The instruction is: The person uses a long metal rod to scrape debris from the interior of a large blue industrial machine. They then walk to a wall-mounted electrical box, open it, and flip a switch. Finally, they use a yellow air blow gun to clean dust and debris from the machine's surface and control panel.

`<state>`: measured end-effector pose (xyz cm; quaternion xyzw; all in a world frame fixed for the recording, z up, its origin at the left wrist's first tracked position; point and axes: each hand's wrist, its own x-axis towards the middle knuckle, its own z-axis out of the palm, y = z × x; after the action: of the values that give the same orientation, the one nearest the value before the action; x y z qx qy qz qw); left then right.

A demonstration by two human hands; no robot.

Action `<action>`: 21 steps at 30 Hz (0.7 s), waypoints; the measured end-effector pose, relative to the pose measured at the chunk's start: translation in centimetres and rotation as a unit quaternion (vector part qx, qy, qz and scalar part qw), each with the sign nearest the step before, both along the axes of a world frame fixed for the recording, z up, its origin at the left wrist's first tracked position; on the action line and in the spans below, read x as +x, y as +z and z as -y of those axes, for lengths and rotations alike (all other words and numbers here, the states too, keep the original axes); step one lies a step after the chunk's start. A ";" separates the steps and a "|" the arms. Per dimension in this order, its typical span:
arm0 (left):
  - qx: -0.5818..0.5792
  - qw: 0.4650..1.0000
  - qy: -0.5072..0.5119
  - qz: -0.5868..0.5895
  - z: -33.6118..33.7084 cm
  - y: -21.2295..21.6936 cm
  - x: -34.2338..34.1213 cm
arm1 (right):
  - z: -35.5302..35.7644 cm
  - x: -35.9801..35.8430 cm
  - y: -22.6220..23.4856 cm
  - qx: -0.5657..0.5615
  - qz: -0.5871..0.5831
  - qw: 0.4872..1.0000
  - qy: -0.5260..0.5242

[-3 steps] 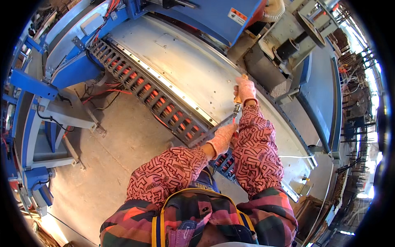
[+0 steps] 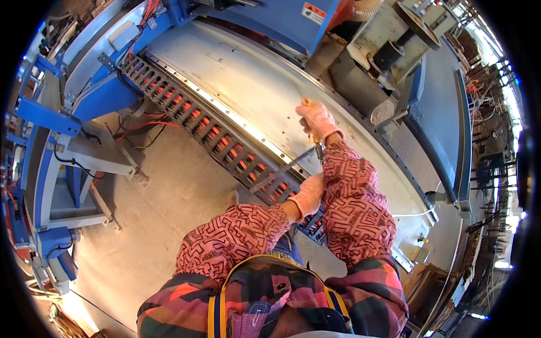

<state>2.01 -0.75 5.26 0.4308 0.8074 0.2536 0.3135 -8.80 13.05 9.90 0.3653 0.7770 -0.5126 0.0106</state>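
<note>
Steel-grey and slim, a long flat metal file (image 2: 290, 165) lies slanted across the edge of the curved pale grey metal machine plate (image 2: 236, 73), just above the black slotted cable chain with orange cables inside (image 2: 214, 135). The right hand (image 2: 319, 121), in a pink knitted glove, is clenched around the file's yellowish wooden handle (image 2: 307, 103) over the plate, forearm stretched forward in a pink patterned sleeve. The left hand (image 2: 307, 194), gloved alike, rests at the file's lower tip beside the chain, wrist bent inward; whether its fingers pinch the tip or only press on it cannot be told. Left of the chain lies a grey concrete floor (image 2: 163, 203), with a blue steel frame (image 2: 45, 112) beyond it.
</note>
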 end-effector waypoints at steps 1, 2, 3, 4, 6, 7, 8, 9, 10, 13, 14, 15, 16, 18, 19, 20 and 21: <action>-0.016 0.999 -0.014 -0.032 -2.3 -2.7 2.2 | -3.4 1.2 -2.6 0.067 -0.009 0.997 0.049; -0.032 0.997 -0.027 -0.065 -4.5 -5.1 4.3 | -4.9 3.1 -2.8 0.037 -0.023 0.999 0.012; 0.006 0.976 0.121 0.184 -4.6 -4.4 4.6 | -6.5 3.8 -2.9 0.004 -0.047 0.998 -0.037; 0.050 0.871 0.264 0.412 -4.7 -3.3 4.1 | -6.1 4.5 0.2 -0.121 -0.076 0.976 -0.164; 0.091 0.867 0.301 0.388 -4.3 -1.1 4.1 | -5.9 4.6 1.7 -0.083 -0.069 0.988 -0.107; 0.117 0.862 0.312 0.381 -4.4 -0.4 4.4 | -4.9 4.4 2.3 -0.052 -0.067 0.995 -0.054; 0.141 0.867 0.309 0.365 -4.5 0.2 4.4 | -4.2 4.2 3.2 -0.021 -0.066 0.998 -0.001; 0.169 0.873 0.300 0.344 -4.8 0.7 4.2 | -4.2 4.3 5.3 0.005 -0.041 0.999 -0.019; 0.189 0.883 0.285 0.321 -4.9 1.3 3.8 | -5.1 4.4 5.9 -0.027 -0.087 0.994 -0.056; 0.225 0.924 0.229 0.210 -5.0 2.4 2.6 | -6.5 4.6 8.2 -0.082 -0.225 0.965 -0.104; 0.224 0.942 0.205 0.145 -5.3 2.8 2.1 | -7.3 4.2 8.6 -0.061 -0.241 0.965 -0.087; 0.211 0.958 0.178 0.077 -5.2 2.7 2.1 | -7.6 4.1 8.6 -0.087 -0.234 0.962 -0.108; 0.189 0.971 0.148 0.005 -5.1 2.4 2.4 | -7.8 4.3 8.2 -0.113 -0.224 0.960 -0.126; 0.108 0.988 0.057 -0.093 -4.9 1.8 3.9 | -8.9 6.0 4.4 -0.064 -0.133 0.985 -0.094; 0.044 0.994 -0.002 -0.100 -4.3 0.9 4.9 | -8.7 6.8 2.1 -0.035 -0.083 0.994 -0.058; -0.017 0.992 -0.061 -0.106 -4.2 -0.2 5.8 | -8.3 7.4 -0.2 -0.006 -0.034 0.999 -0.015; -0.043 0.971 -0.155 -0.176 -4.6 -2.2 7.2 | -7.0 7.7 -2.1 -0.015 0.001 1.000 -0.002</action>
<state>9.25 3.85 3.04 0.5745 0.7836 0.0871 0.2199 -1.14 20.07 7.80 0.3671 0.7682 -0.5242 0.0154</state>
